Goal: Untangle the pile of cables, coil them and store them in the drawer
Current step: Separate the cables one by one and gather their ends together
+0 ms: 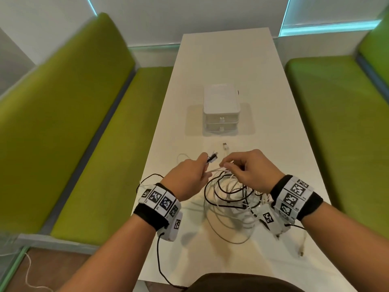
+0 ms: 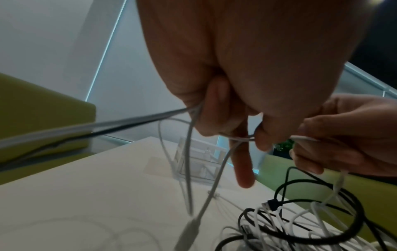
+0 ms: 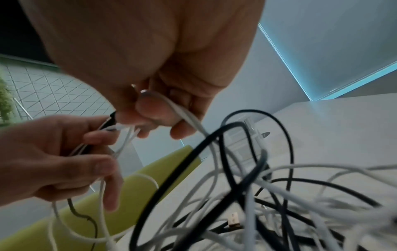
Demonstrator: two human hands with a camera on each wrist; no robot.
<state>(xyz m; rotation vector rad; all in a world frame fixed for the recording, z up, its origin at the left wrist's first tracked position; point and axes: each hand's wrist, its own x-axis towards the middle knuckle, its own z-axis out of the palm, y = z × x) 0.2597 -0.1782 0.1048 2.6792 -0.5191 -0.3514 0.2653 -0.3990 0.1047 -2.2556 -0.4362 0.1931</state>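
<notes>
A tangle of black and white cables (image 1: pixel 231 199) lies on the white table (image 1: pixel 273 127) in front of me. My left hand (image 1: pixel 201 165) is lifted above the pile's left side and grips several cable ends, black and white plugs (image 1: pixel 212 158) sticking out past the fingers. My right hand (image 1: pixel 230 163) hovers just to its right and pinches a white cable (image 3: pixel 182 112) that runs down into the tangle (image 3: pixel 257 195). The left wrist view shows my left hand (image 2: pixel 225 118) curled round white and dark strands. The white two-drawer unit (image 1: pixel 221 110) stands further back, both drawers closed.
A loose white USB plug (image 1: pixel 225 146) lies between my hands and the drawer unit. Green padded benches (image 1: pixel 84 133) run along both long sides of the table. A cable end (image 1: pixel 302 252) trails near the table's right edge.
</notes>
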